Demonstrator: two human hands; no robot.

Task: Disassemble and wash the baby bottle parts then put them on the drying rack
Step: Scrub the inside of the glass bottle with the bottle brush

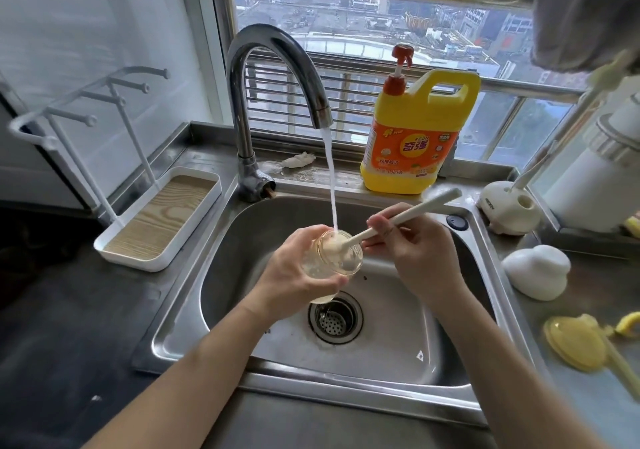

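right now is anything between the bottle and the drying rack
Nothing visible blocks the way. The clear baby bottle, gripped by the left hand, has only the steel sink rim between it and the white drying rack with wood-grain tray. The cream brush in its mouth, held by the right hand, comes out first.

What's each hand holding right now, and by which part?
The left hand grips the clear bottle around its side wall. The right hand pinches the bottle brush partway along its handle, its head inside the bottle's mouth.
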